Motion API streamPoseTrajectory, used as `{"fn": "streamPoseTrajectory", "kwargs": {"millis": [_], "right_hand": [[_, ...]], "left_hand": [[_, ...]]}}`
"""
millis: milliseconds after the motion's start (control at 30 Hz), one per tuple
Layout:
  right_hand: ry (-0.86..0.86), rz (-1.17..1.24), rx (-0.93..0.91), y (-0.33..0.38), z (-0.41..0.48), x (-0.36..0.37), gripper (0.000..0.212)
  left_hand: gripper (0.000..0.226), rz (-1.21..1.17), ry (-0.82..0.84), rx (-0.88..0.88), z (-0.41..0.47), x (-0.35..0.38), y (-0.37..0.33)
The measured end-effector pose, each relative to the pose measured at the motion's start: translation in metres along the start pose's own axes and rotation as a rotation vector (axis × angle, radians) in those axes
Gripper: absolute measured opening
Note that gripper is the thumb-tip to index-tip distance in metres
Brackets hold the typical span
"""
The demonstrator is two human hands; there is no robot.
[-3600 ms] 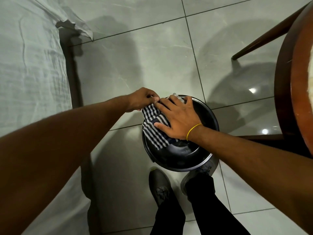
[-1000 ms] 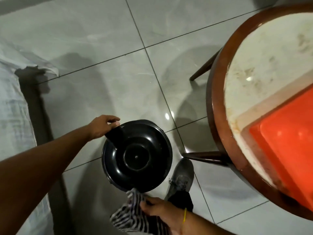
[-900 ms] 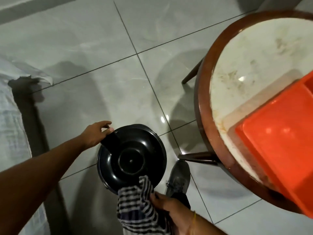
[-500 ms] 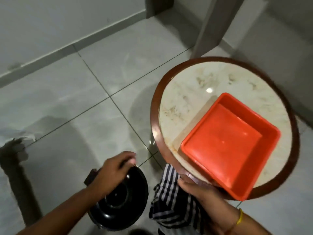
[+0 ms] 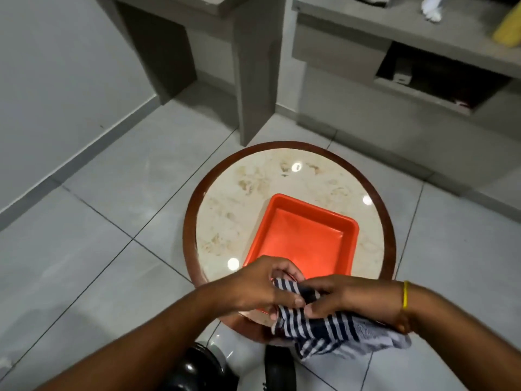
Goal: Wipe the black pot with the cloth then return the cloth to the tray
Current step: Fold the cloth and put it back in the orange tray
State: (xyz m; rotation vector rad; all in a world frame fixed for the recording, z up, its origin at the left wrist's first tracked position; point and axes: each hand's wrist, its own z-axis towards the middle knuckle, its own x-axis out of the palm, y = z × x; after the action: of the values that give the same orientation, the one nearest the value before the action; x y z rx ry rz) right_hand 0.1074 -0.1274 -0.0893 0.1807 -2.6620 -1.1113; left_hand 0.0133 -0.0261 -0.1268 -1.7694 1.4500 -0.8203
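Note:
Both hands hold the blue-and-white striped cloth over the near rim of the orange tray. My left hand pinches its upper edge. My right hand, with a yellow band at the wrist, grips it from the right, and the rest of the cloth hangs below that hand. The tray sits on a round marble-topped table and shows nothing inside it. The black pot stands on the floor at the bottom edge, partly hidden by my left forearm.
The table has a dark wooden rim. Grey cabinets and a desk stand behind it. A dark shoe is on the tiled floor beside the pot.
My left hand has let go of the pot and joined my right hand on the cloth. The cloth has come up from beside the pot to the tray's near rim. The view has tilted up.

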Motion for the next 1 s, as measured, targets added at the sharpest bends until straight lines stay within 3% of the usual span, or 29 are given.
{"fn": "streamPoseTrajectory", "kwargs": {"millis": [33, 67, 200, 267, 367, 500, 633, 700, 867, 1000], "right_hand": [[0.075, -0.025, -0.095, -0.029, -0.058, -0.039, 0.052], [0.085, 0.052, -0.062, -0.032, -0.075, -0.071, 0.062], [0.088, -0.169, -0.035, -0.059, -0.091, -0.088, 0.115], [-0.045, -0.203, -0.065, -0.079, -0.092, -0.096, 0.122], [-0.258, -0.227, -0.131, -0.088, -0.097, -0.109, 0.092], [-0.55, -0.037, -0.204, -0.076, -0.083, -0.116, 0.009], [-0.597, 0.105, -0.101, -0.08, -0.049, -0.123, 0.022], [-0.596, 0.104, -0.046, -0.085, -0.03, -0.129, 0.024], [-0.637, -0.121, 0.12, -0.108, 0.015, -0.148, 0.024], [-0.729, -0.539, 0.197, -0.117, 0.031, -0.155, 0.021]], "left_hand": [[0.032, -0.009, -0.016, 0.019, 0.006, -0.002, -0.004], [0.031, -0.024, -0.019, 0.026, 0.012, -0.003, -0.007], [0.026, -0.058, 0.004, -0.013, 0.03, -0.006, -0.018], [0.021, -0.068, 0.007, -0.054, 0.036, -0.008, -0.017], [0.019, -0.129, -0.038, -0.122, 0.04, -0.013, -0.007], [0.015, -0.155, -0.061, -0.181, 0.04, -0.029, 0.006], [0.074, -0.009, 0.014, -0.238, 0.039, -0.04, 0.002], [0.09, 0.151, 0.046, -0.248, 0.044, -0.039, -0.001], [0.066, 0.559, -0.022, -0.11, 0.074, -0.034, 0.011], [0.031, 0.891, -0.266, -0.023, 0.106, -0.038, 0.035]]}}
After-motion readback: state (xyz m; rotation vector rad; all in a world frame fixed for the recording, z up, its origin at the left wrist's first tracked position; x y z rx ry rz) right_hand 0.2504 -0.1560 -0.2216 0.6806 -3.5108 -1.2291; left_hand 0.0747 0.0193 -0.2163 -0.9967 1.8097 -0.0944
